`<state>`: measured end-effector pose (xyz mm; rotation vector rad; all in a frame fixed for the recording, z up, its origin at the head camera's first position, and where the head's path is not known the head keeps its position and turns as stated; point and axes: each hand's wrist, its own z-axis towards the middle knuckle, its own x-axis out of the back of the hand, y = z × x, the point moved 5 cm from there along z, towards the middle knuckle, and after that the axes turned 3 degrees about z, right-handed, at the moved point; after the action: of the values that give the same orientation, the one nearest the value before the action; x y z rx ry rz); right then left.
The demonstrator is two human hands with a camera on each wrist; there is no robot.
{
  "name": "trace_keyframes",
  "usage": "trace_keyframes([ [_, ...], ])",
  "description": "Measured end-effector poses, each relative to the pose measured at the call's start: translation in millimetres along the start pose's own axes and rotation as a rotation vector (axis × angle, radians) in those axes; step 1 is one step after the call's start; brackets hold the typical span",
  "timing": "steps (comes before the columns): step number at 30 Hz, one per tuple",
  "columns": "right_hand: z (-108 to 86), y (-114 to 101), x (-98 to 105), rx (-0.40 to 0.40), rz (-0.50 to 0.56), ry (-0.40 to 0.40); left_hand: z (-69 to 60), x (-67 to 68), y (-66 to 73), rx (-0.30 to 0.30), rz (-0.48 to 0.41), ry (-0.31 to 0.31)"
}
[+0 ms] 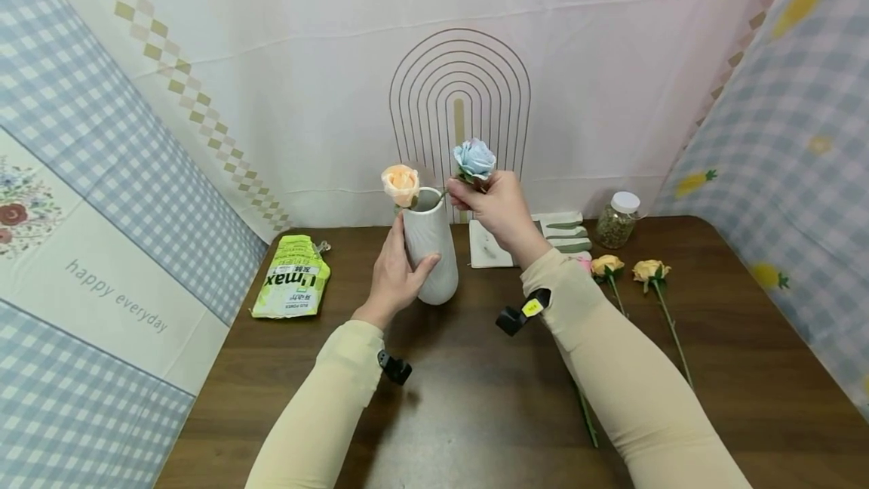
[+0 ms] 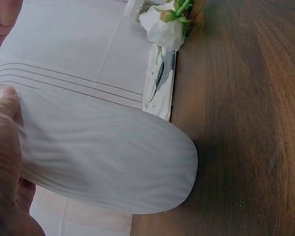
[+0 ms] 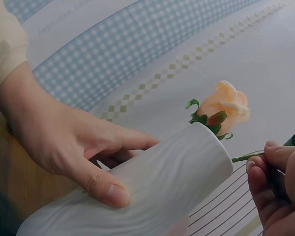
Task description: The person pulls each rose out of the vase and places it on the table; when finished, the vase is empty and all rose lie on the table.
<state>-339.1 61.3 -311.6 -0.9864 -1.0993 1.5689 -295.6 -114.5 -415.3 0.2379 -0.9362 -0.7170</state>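
Observation:
A white ribbed vase (image 1: 437, 262) stands on the table, and my left hand (image 1: 397, 274) grips its side, thumb across the front. One peach rose (image 1: 401, 185) stands in the vase, its bloom leaning over the left of the rim. Above the rim's right side, my right hand (image 1: 502, 210) pinches the stem of a blue rose (image 1: 474, 159) just below the bloom. In the right wrist view, the green stem (image 3: 242, 158) runs from the fingers to the mouth of the vase (image 3: 167, 182); its lower end is hidden.
Two yellow roses (image 1: 652, 272) lie at the right, near a pink bloom (image 1: 582, 259) partly behind my sleeve. At the back are a lidded jar (image 1: 618, 220), a glove (image 1: 566, 231) and a white square piece (image 1: 487, 246). A green-yellow packet (image 1: 293, 278) lies at the left.

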Motion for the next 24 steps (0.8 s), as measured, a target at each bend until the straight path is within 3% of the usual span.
trace_keyframes([
  [8,-6.6,-5.7,9.2,0.089,0.100,0.077,-0.1,0.1,1.1,0.001,0.002,0.007],
  [17,-17.6,-14.8,33.3,0.213,0.300,0.181,-0.9,-1.1,1.9,-0.007,0.002,0.011],
  [24,-26.0,-16.0,67.6,0.206,0.437,0.310,-2.1,-1.8,-0.2,0.017,0.010,-0.011],
])
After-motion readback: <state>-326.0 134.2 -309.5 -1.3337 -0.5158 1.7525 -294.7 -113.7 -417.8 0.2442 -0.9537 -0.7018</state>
